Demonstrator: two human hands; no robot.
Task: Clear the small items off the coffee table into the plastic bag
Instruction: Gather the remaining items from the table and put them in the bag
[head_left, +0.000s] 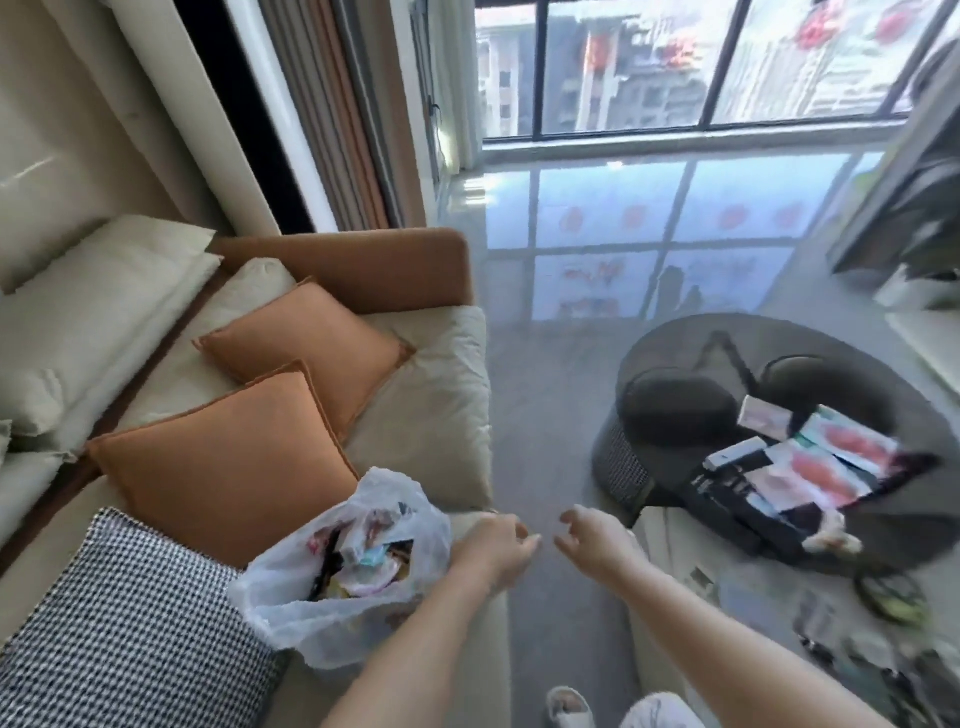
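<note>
Hovering side by side at lower centre of frame: left hand (493, 545) just right of the plastic bag (343, 566), right hand (597, 540) a little further right, over bare floor. Both loosely curled, fingers partly open, nothing visibly held (blur softens the fingertips). Bag slumped on the sofa seat (431, 405) at lower left, mouth gaping upward, already holding a jumble of wrappers; probably left open there for easy dropping-in. Round dark coffee table (675, 348) at right of frame, well apart from both hands. Still carrying small items: flat boxes and packets (810, 467) heaped toward its near edge. More clutter at lower right, too blurred to name. Judged stage: between trips, hands empty, next reach likely rightward to the table.
</note>
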